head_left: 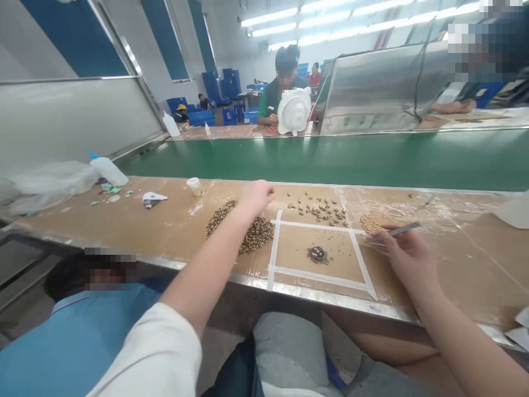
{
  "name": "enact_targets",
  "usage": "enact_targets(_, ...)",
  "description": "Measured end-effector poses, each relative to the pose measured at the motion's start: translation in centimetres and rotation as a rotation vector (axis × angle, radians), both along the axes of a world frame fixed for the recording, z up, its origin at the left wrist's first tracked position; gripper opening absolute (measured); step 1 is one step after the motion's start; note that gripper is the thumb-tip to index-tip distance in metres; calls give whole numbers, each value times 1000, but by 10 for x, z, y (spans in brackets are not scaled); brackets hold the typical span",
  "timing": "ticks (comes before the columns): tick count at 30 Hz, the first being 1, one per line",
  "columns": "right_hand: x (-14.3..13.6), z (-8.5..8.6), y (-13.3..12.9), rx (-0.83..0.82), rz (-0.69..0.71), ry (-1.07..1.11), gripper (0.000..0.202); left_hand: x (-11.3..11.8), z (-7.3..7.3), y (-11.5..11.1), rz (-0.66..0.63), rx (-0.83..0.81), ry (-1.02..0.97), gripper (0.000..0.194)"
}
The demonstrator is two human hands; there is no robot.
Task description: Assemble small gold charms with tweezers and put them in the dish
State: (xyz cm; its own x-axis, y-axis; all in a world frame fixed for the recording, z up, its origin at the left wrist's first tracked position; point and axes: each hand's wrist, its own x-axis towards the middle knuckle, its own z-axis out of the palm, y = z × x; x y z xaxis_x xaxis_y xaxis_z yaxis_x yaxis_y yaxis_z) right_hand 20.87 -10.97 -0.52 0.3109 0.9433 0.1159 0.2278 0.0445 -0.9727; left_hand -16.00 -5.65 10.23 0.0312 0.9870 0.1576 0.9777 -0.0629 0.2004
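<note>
My left hand (257, 197) is closed above the far side of a dark heap of small brass-coloured metal pieces (257, 236). Its fingertips are turned away, so anything between them is hidden. In my right hand (409, 256) is a pair of metal tweezers (405, 228), slanted across the fingers. Their tip end lies near a patch of tiny tan beads (374, 221). Between the hands, a small round dark metal piece (318, 253) lies inside a square of white tape (322, 275). Beyond the square are scattered loose metal pieces (324, 212).
A green conveyor belt (231, 157) runs behind the brown-covered table. On the left are a small white-capped jar (195, 186), a crumpled wrapper (152, 199), a squeeze bottle (109, 171) and plastic film (53, 184). A person in blue (91, 331) is close at my left; others sit across.
</note>
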Motion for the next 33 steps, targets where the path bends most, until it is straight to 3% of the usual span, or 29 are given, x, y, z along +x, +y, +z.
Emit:
enact_targets(3, 7, -7, 1, -44, 7, -215, 48, -58, 15, 11, 155, -73, 65, 15)
enact_targets(7, 15, -20, 6, -54, 47, -364, 44, -96, 7, 35, 243, -196, 111, 16)
enact_targets(12, 21, -27, 6, -41, 80, -440, 36, -95, -26, 67, 268, -290, 122, 30)
enact_targets(18, 23, -29, -2, 14, 137, -542, 33, -98, -48, 89, 277, -288, 90, 15)
enact_targets(27, 23, -30, 1, -10, 133, -473, 30, -109, -45, 92, 268, -304, 74, 26)
enact_targets(33, 22, -28, 2, -28, 123, -409, 29, -93, -26, 82, 273, -170, 3, 22)
